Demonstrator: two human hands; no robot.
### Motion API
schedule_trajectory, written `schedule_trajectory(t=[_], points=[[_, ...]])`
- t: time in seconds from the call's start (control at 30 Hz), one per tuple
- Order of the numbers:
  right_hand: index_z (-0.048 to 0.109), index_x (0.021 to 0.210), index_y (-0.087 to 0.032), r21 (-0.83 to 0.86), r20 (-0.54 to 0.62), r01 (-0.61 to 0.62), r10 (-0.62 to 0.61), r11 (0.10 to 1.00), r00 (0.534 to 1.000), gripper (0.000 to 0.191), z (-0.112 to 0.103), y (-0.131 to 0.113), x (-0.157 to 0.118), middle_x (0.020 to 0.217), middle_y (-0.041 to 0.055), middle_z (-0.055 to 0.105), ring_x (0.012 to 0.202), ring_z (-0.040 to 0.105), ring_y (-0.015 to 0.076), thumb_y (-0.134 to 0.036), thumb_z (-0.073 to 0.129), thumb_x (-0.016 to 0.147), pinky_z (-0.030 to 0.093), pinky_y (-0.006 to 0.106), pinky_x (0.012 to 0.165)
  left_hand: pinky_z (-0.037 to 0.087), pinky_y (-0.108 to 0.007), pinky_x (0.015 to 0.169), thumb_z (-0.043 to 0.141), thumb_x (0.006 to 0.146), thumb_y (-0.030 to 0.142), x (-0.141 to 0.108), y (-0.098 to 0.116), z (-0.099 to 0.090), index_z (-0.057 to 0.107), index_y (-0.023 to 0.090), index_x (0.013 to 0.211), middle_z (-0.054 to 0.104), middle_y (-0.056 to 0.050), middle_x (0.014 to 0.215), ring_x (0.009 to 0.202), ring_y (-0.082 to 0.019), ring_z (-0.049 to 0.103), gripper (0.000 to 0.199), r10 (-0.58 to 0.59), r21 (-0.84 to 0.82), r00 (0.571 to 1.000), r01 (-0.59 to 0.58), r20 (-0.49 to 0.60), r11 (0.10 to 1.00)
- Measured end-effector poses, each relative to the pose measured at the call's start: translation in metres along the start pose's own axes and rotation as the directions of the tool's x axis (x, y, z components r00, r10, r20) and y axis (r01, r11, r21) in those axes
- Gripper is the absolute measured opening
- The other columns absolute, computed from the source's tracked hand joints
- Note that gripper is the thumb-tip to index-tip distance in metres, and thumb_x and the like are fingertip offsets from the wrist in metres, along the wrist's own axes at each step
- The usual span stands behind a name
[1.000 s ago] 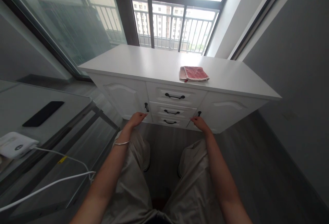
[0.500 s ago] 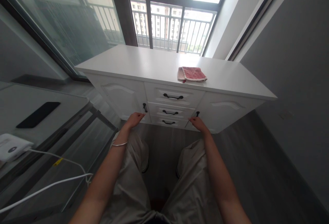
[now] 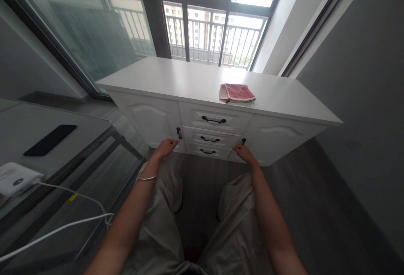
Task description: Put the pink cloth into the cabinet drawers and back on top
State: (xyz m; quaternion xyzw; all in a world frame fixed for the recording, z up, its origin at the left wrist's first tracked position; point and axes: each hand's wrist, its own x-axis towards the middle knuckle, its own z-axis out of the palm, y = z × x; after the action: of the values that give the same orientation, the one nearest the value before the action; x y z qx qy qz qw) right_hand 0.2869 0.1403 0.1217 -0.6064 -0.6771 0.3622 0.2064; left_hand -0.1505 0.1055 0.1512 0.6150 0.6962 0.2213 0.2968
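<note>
A white cabinet (image 3: pixel 151 77) stands in front of me, with a folded pink cloth (image 3: pixel 238 93) lying on its top. Three drawers with dark handles are in its middle, a door on each side. My left hand (image 3: pixel 165 148) is closed, its fingertips pressed together just below the left door's dark handle (image 3: pixel 179 133). Closed too, my right hand (image 3: pixel 244 152) is just below the right door's handle (image 3: pixel 243 141). Nothing shows in either hand, but the fingertips are too small to tell whether they pinch anything.
On the left a table (image 3: pixel 91 124) bears a dark phone-like slab (image 3: pixel 50 140) and a white device (image 3: pixel 19 179). White cables (image 3: pixel 59 227) run from that side past my left forearm. Behind the cabinet are tall windows; a grey wall (image 3: pixel 362 98) rises on the right.
The view has shifted slightly, so the cabinet and table sit a little further right and lower. Both hands keep the same closed pose near the door handles.
</note>
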Motion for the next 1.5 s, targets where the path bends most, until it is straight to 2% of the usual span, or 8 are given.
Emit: schedule_trajectory(t=[0.4, 0.77, 1.07, 1.27, 1.5], points=[[0.037, 0.056, -0.026, 0.013, 0.001, -0.010, 0.010, 1.000, 1.000, 0.059, 0.0008, -0.0018, 0.0010, 0.055, -0.0012, 0.041, 0.060, 0.038, 0.0157, -0.076, 0.052, 0.084, 0.033, 0.031, 0.060, 0.032, -0.030, 0.064, 0.045, 0.082, 0.064, -0.0004, 0.0019, 0.0004, 0.044, 0.022, 0.052, 0.046, -0.001, 0.054, 0.065, -0.018, 0.046, 0.052, -0.020, 0.030, 1.000, 0.020, -0.005, 0.999], [0.039, 0.057, -0.025, -0.002, 0.001, -0.038, 0.038, 0.999, 0.999, 0.048, -0.0013, -0.0067, -0.0014, 0.056, -0.0006, 0.042, 0.062, 0.040, 0.0167, -0.058, 0.053, 0.088, 0.036, 0.031, 0.063, 0.033, -0.030, 0.064, 0.044, 0.082, 0.066, -0.0007, 0.0013, -0.0001, 0.046, 0.022, 0.052, 0.048, -0.002, 0.055, 0.065, -0.018, 0.047, 0.053, -0.002, 0.040, 1.000, 0.003, -0.010, 0.999], [0.039, 0.056, -0.025, -0.004, -0.012, -0.016, 0.016, 1.000, 1.000, 0.055, 0.0000, -0.0051, -0.0008, 0.053, -0.0017, 0.042, 0.058, 0.040, 0.0156, -0.069, 0.052, 0.086, 0.037, 0.031, 0.062, 0.031, -0.030, 0.063, 0.043, 0.082, 0.067, -0.0007, 0.0011, 0.0003, 0.043, 0.023, 0.052, 0.044, -0.001, 0.055, 0.065, -0.018, 0.045, 0.053, -0.008, 0.041, 1.000, 0.008, -0.006, 0.999], [0.038, 0.057, -0.026, -0.005, 0.006, -0.027, 0.027, 1.000, 1.000, 0.053, -0.0003, -0.0060, -0.0009, 0.055, -0.0009, 0.042, 0.060, 0.039, 0.0161, -0.070, 0.052, 0.085, 0.035, 0.030, 0.060, 0.029, -0.030, 0.062, 0.042, 0.082, 0.069, -0.0012, 0.0022, 0.0009, 0.038, 0.024, 0.052, 0.038, 0.001, 0.054, 0.062, -0.016, 0.039, 0.054, 0.030, -0.012, 1.000, -0.030, -0.005, 0.999], [0.038, 0.056, -0.026, -0.007, 0.000, -0.016, 0.016, 1.000, 1.000, 0.056, -0.0007, -0.0039, 0.0001, 0.056, -0.0010, 0.042, 0.060, 0.040, 0.0161, -0.073, 0.050, 0.084, 0.034, 0.031, 0.061, 0.029, -0.029, 0.062, 0.043, 0.080, 0.070, -0.0030, 0.0055, -0.0006, 0.038, 0.024, 0.052, 0.034, 0.002, 0.054, 0.062, -0.015, 0.037, 0.054, 0.022, -0.033, 1.000, -0.022, -0.015, 0.999]])
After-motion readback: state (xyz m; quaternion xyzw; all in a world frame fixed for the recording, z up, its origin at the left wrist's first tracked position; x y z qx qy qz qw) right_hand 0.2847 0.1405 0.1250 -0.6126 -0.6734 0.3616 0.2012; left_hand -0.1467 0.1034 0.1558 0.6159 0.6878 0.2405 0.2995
